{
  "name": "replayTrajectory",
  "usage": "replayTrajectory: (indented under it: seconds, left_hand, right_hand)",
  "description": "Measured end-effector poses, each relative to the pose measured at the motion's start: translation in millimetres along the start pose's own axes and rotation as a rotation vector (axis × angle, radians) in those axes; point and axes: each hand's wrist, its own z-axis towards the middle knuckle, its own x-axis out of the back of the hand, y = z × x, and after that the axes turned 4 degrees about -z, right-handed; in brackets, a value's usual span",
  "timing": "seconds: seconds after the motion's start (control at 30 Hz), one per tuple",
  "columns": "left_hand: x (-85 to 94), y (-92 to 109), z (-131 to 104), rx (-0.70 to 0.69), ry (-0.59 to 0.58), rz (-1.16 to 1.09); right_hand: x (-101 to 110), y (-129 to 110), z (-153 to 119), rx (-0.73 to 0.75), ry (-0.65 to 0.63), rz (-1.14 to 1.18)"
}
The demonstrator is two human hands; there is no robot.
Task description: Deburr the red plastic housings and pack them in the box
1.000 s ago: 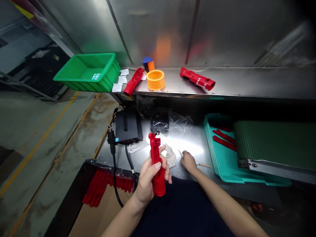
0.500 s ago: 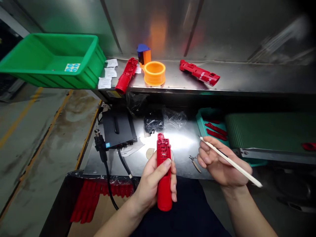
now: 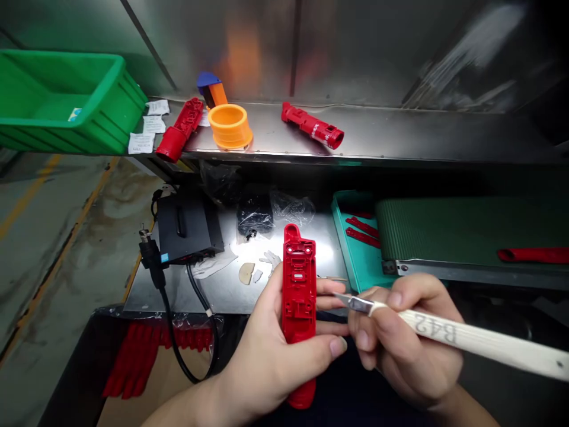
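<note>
A red plastic housing (image 3: 299, 308) stands nearly upright in my left hand (image 3: 271, 362), its slotted, recessed side facing me. The palm and thumb press along it, and the other fingers reach out behind to the right. My right hand (image 3: 413, 344) pinches a scalpel (image 3: 480, 337) near its blade. The white handle is marked "B42" and slants down to the right. The blade points left at the housing, a small gap apart, in front of my left fingertips.
On the upper ledge are a green bin (image 3: 102, 101), an orange ring (image 3: 230, 126) and two red housings (image 3: 180, 130). Below are a black box unit (image 3: 189, 225) with cables, a teal tray (image 3: 342, 237) and a green conveyor belt (image 3: 453, 231). A carton (image 3: 128, 409) with red parts stands lower left.
My right hand has moved left and turned the scalpel, so its blade now points at the housing. My left thumb has slid lower on the housing. The view has shifted right.
</note>
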Motion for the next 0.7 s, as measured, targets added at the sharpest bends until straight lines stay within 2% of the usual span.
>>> replayTrajectory:
  seconds: [0.1, 0.23, 0.33, 0.4, 0.53, 0.7]
  left_hand:
    - [-14.1, -6.3, 0.9, 0.008, 0.032, 0.026]
    - [-27.1, -11.5, 2.9, -0.063, 0.07, 0.108]
    - [-33.8, -11.2, 3.8, -0.052, 0.116, 0.158]
    - [-38.0, -8.8, 3.5, -0.019, 0.122, 0.141]
    - [-44.4, -3.2, 1.1, 0.006, 0.106, 0.147]
    - [-45.0, 0.3, -1.7, -0.022, 0.139, 0.189]
  right_hand:
    - [6.2, -6.5, 6.2, -0.041, -0.025, 0.103]
    - [24.1, -14.0, 11.2, -0.04, -0.22, 0.099]
    - [33.3, -21.7, 12.8, -0.013, -0.292, 0.102]
    - [34.4, -26.7, 10.2, -0.033, -0.265, 0.082]
    - [29.2, -32.6, 0.6, -0.113, -0.1, 0.028]
    - [23.9, -34.0, 0.6, 0.051, -0.133, -0.141]
